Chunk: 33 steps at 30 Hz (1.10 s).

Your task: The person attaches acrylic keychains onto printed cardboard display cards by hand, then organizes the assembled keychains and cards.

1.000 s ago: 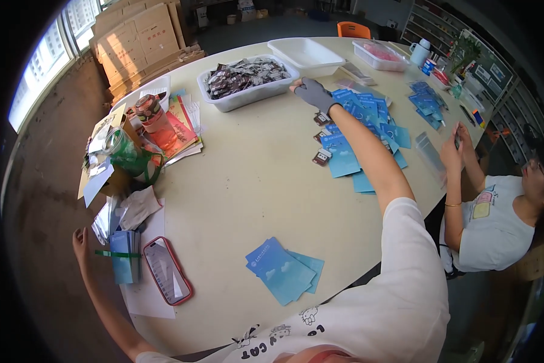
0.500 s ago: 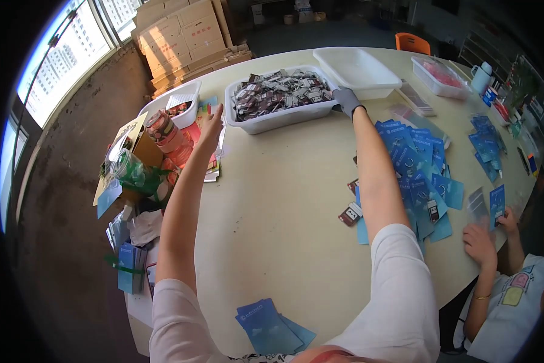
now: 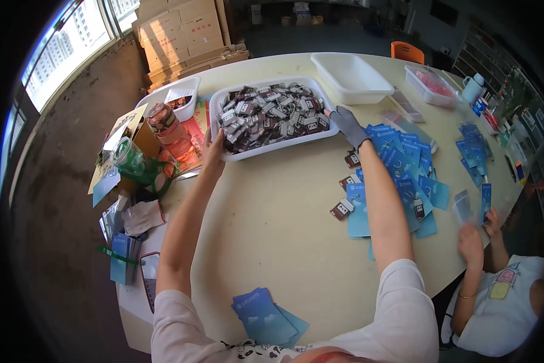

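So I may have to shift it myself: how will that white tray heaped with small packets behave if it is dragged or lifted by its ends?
The white tray probably slides easily on the smooth table. Piled with small packets, it is likely heavy for its size and may sag. The left hand and gloved right hand grip opposite ends, which suits it.

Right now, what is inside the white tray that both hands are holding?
The white tray is heaped with small dark packets with white parts. Left hand and gloved right hand grip its sides. The tray's bottom is covered.
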{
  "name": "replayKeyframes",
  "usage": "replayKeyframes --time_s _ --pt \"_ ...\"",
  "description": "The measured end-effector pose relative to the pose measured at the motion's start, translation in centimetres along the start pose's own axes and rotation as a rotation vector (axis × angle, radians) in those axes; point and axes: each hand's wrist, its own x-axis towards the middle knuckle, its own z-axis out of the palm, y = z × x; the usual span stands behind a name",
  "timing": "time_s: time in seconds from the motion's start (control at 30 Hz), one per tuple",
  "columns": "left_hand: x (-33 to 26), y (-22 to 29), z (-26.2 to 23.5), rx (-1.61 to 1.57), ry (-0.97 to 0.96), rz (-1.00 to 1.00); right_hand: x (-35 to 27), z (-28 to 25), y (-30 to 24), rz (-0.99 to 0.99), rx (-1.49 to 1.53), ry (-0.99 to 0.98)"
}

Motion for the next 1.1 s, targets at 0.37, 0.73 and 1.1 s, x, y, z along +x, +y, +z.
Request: replayKeyframes --time_s 0.37,0.73,1.1 --pt "-9.8 4.1 -1.1 0.158 0.230 0.136 -3.2 7.2 -5.9 -0.047 -0.248 0.437" --pt "-5.2 2.4 -3.5 0.409 0.259 0.515 -3.1 10.9 -5.5 -0.306 -0.083 0.735" --pt "-5.3 2.1 -0.3 0.518 0.830 0.604 -6.0 14.1 -7.2 -0.254 -0.159 0.981"
